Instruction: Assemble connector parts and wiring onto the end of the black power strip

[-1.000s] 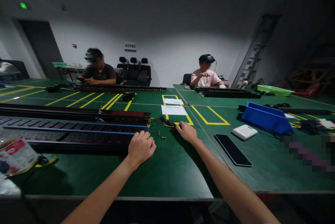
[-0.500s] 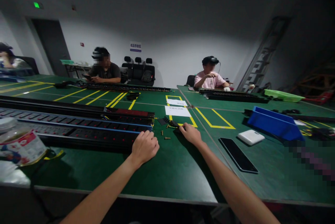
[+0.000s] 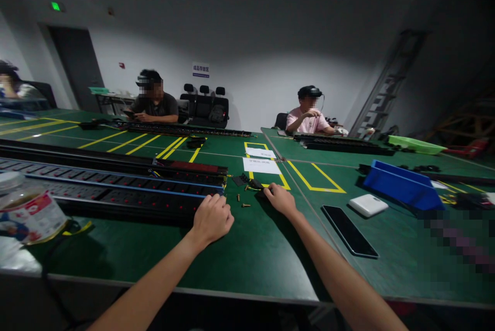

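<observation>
At the left edge of the green worktop (image 3: 247, 264) a jar with a red and white label (image 3: 27, 212) lay on its side. Beyond it, long black power strips (image 3: 116, 192) ran from the left edge toward the middle of the worktop. The left hand (image 3: 212, 219) rested at the near right end of those strips, fingers curled over against the end of the front strip; whether they pinched anything could not be told. Just right of it, two small brass screws (image 3: 242, 201) lay loose on the worktop between the hands. The right hand (image 3: 281, 199) lay palm down, fingertips touching a small black part (image 3: 256, 185) by a yellow marked box; whether it gripped the part could not be told. White paper sheets (image 3: 261, 165) lay beyond. Farther right, a black phone (image 3: 349, 223) lay flat near the front edge, then a white box (image 3: 368, 205) and a blue bin (image 3: 402, 184). At the far edge two other people (image 3: 308, 117) sat at more black strips.
</observation>
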Action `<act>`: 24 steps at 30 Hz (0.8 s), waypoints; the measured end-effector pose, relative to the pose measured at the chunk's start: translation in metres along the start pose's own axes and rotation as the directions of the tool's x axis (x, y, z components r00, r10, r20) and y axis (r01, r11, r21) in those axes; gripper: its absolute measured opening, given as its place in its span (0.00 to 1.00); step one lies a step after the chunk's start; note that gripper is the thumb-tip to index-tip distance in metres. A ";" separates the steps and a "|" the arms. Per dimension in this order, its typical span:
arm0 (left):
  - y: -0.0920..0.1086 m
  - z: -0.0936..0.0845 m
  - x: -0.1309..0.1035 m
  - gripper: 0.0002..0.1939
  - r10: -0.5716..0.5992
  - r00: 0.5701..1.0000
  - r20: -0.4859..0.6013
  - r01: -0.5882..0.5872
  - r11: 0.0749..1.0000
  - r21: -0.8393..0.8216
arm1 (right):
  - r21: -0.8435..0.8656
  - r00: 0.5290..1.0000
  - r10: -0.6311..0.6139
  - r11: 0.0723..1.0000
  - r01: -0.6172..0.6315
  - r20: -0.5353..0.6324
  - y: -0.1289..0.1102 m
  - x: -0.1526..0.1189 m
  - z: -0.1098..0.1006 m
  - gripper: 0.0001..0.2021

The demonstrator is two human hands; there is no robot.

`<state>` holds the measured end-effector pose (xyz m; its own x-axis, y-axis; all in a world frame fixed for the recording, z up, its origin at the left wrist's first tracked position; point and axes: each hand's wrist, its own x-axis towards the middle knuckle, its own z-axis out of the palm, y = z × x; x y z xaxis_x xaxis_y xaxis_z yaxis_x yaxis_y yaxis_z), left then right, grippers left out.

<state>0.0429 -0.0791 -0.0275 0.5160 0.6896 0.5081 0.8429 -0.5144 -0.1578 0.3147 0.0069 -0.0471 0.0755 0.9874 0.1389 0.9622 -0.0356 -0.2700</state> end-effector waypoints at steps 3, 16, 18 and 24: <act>0.000 0.000 0.000 0.13 0.023 1.000 -0.002 -0.023 1.000 -0.002 | -0.003 1.000 0.000 1.000 0.000 0.004 0.000 0.000 0.000 0.18; 0.002 0.000 0.002 0.13 -0.048 0.996 -0.075 0.049 0.999 0.016 | -0.027 1.000 0.009 1.000 -0.009 -0.008 -0.002 0.001 0.000 0.19; 0.002 -0.001 0.002 0.14 -0.058 0.996 -0.070 0.059 0.998 0.013 | -0.028 1.000 0.009 1.000 -0.009 -0.010 -0.002 0.001 0.000 0.19; 0.003 -0.001 0.004 0.13 -0.101 0.991 -0.089 0.103 0.995 0.019 | -0.013 1.000 0.005 1.000 -0.006 -0.009 -0.002 0.001 -0.001 0.19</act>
<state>0.0475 -0.0785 -0.0257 0.4130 0.6899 0.5945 0.8942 -0.4310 -0.1210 0.3129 0.0080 -0.0456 0.0832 0.9857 0.1464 0.9651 -0.0432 -0.2582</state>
